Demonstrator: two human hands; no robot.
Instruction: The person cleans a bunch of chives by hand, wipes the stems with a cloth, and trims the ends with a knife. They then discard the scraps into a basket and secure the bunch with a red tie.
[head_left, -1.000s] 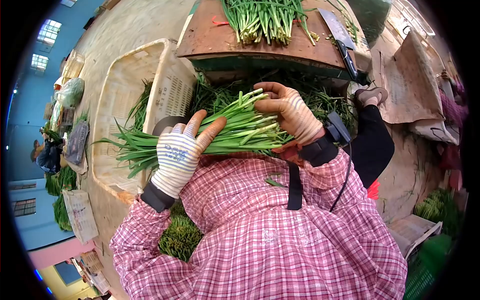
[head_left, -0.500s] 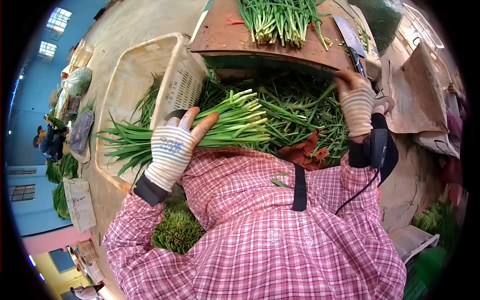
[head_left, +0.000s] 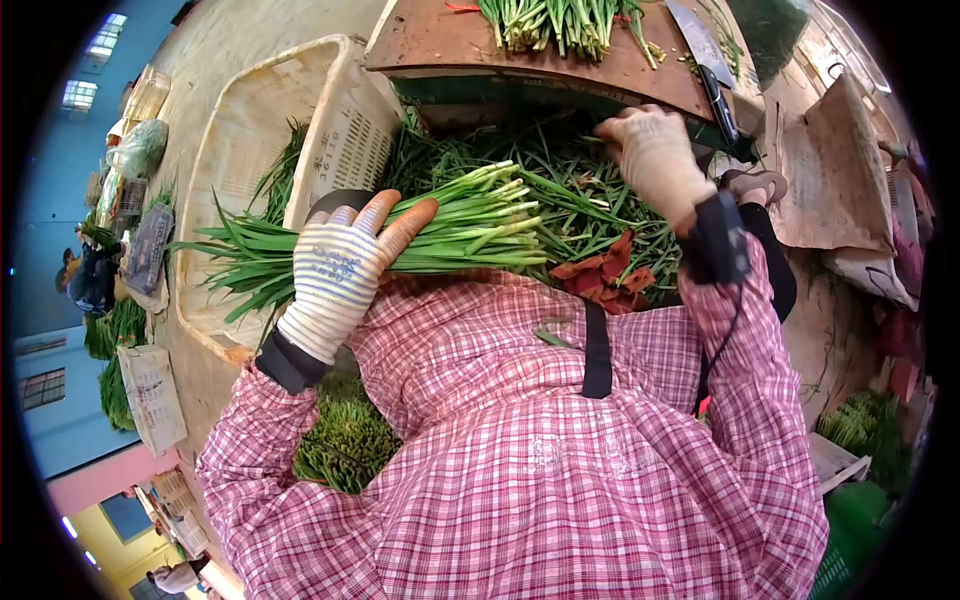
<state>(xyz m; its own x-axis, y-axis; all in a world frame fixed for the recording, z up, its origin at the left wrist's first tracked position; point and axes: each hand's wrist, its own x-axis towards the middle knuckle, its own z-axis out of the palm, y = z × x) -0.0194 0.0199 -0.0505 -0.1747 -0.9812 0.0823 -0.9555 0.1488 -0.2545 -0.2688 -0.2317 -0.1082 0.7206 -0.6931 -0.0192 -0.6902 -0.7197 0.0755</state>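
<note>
Bunch in left hand; right hand apart from it, above cut leaves

Nearest: pink checked smock [head_left: 470, 490], black strap [head_left: 597, 350] down its front, a scrap of green beside the strap. Upright greens [head_left: 345, 445] packed under the left forearm.

Left hand [head_left: 340, 275]: striped glove, thumb and fingertips stained orange-brown. Grasping the bunch [head_left: 465, 220] from above, fingers spread across it. Bunch lies crosswise at the lap's front edge; leaf ends fan left over the crate [head_left: 350, 140], pale stem ends point right.

Right hand [head_left: 655, 160]: gloved, black cuff at wrist, fingers bent. Fingertips blurred; cannot tell whether anything is in them. Position: above the leaves [head_left: 555, 150], just in front of the board [head_left: 450, 45], near the knife [head_left: 718, 100] but apart from it.

Red-brown cloth [head_left: 605, 275] lies on the near part of the leaves, right of the stem ends. More greens inside the crate.

Beyond: board bears a second bunch [head_left: 550, 28], stem ends toward the wearer. Knife to its right, blade flat on the board, black handle out past the near edge.

Farther: brown sheet [head_left: 840, 170] at right; at far left, another person [head_left: 90, 280] in dark blue, next to stacked greens.
</note>
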